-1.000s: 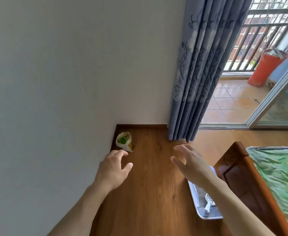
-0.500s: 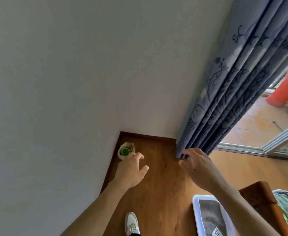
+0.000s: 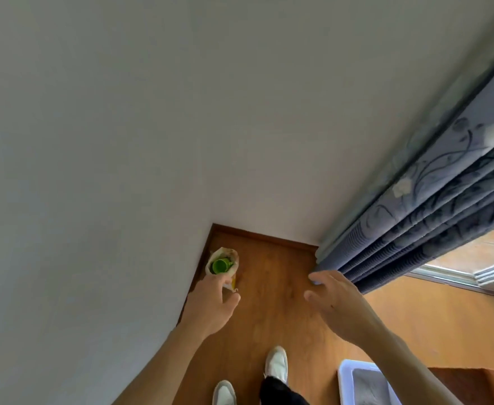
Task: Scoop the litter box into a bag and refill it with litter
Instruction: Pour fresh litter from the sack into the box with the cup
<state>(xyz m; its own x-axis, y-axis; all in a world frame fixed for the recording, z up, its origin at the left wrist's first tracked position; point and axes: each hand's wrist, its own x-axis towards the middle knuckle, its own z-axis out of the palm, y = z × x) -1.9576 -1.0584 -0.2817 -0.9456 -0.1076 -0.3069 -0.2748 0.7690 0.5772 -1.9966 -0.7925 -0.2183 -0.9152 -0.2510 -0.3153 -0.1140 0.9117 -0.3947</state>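
Observation:
An open litter bag [image 3: 230,256] stands in the floor corner against the wall, with a green cup [image 3: 220,266] inside its mouth. My left hand [image 3: 210,305] reaches toward it, fingers spread and empty, its fingertips overlapping the bag's near edge. My right hand [image 3: 337,302] hovers to the right, fingers relaxed, holding nothing. The white litter box [image 3: 345,381] with grey litter shows at the bottom right, partly hidden by my right forearm.
A grey wall [image 3: 123,141] fills the left and top. A blue patterned curtain [image 3: 432,217] hangs at the right, beside my right hand. My two white shoes [image 3: 275,364] stand on the wooden floor. A brown wooden bed frame [image 3: 473,384] borders the litter box.
I have stepped closer to the corner. Both hands moved forward, and my left hand now overlaps the bag. The litter box slid to the bottom right of the view.

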